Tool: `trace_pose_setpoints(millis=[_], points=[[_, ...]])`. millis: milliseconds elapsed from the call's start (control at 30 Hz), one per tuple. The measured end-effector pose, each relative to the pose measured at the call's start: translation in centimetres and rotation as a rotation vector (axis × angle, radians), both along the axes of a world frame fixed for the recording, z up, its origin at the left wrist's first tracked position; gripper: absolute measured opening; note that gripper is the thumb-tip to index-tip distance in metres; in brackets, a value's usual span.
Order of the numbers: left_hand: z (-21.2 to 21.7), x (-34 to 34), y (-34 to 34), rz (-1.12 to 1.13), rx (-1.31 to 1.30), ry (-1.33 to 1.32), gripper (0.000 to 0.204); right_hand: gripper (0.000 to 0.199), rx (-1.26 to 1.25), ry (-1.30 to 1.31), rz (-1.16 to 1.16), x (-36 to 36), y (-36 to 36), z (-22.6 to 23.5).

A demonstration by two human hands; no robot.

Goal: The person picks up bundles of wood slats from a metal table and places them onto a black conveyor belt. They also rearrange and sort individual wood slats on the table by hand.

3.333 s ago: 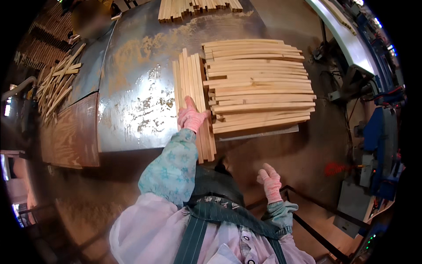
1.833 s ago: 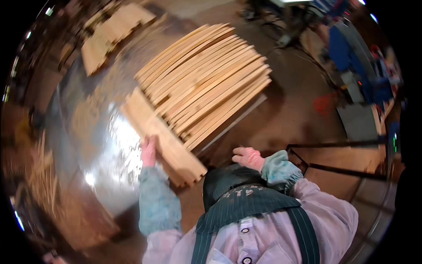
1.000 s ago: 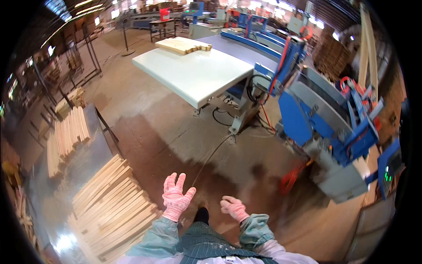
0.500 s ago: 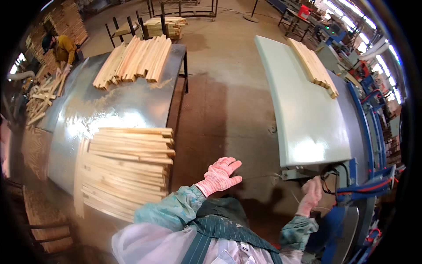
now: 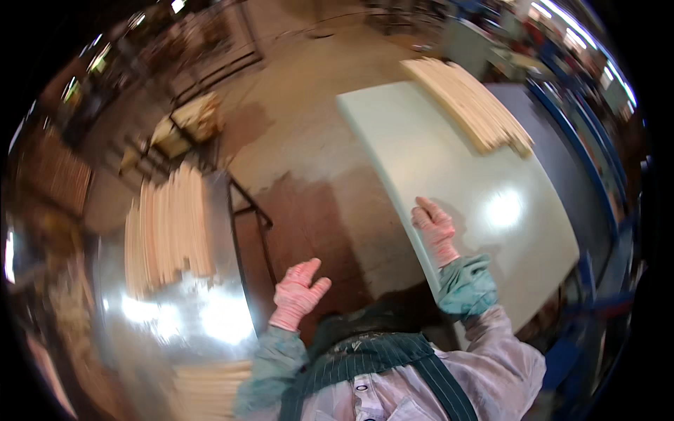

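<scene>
Both my hands wear pink-and-white knit gloves below green sleeve covers. My left hand (image 5: 298, 295) hovers above the floor gap between two tables, its fingers apart and nothing in it. My right hand (image 5: 435, 228) is over the left edge of a pale green tabletop (image 5: 393, 133), fingers stretched forward, holding nothing. Whether it touches the surface I cannot tell. Farther along that tabletop lies a row of light wooden strips (image 5: 470, 105), side by side.
On the left, a shiny metal table (image 5: 225, 281) carries a row of wooden strips (image 5: 172, 228); more strips (image 5: 210, 386) lie blurred at its near end. A dark metal rack (image 5: 217, 70) and a wood stack (image 5: 186, 126) stand beyond. Blue machine rails (image 5: 576, 151) run along the right.
The view has swung round and is blurred. My right hand has moved from beside the machine at the green tabletop's near end to over its left edge. My left hand stays open.
</scene>
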State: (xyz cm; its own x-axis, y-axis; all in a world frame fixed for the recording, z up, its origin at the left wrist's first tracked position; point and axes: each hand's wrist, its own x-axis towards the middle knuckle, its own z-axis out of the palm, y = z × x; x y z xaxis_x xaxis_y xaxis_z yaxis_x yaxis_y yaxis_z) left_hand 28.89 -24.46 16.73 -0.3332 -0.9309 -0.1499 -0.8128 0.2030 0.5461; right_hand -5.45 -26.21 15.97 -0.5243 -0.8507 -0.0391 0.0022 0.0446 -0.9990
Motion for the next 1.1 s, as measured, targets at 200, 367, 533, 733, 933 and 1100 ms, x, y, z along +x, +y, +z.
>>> trace_pose_setpoints(millis=[200, 367, 533, 733, 933, 1100], points=[[-2.0, 6.3, -11.1, 0.281, 0.248, -0.143, 0.063, 0.028, 0.011, 0.203, 0.504, 10.8, -14.7, -0.9], [-7.9, 11.8, -20.9, 0.298, 0.265, -0.003, 0.067, 0.034, 0.143, 0.197, 0.788, 21.1, -29.1, -3.5], [-11.9, 17.8, -30.2, 0.608, 0.41, 0.518, 0.077, 0.037, 0.168, 0.384, 1.016, 32.7, -43.2, -3.0], [-19.3, 22.6, -33.9, 1.296, 0.35, 0.983, 0.069, 0.045, -0.15, 0.971, 1.516, 51.9, -56.2, 1.0], [-19.8, 20.4, -38.4, 1.764, 0.045, 1.71, 0.058, 0.058, -0.451, 1.262, 1.752, 73.1, -72.4, -10.6], [-18.1, 19.0, -41.7, 2.243, -0.214, 1.741, 0.053, 0.087, -1.199, 1.381, 1.714, 89.5, -68.9, -11.4]])
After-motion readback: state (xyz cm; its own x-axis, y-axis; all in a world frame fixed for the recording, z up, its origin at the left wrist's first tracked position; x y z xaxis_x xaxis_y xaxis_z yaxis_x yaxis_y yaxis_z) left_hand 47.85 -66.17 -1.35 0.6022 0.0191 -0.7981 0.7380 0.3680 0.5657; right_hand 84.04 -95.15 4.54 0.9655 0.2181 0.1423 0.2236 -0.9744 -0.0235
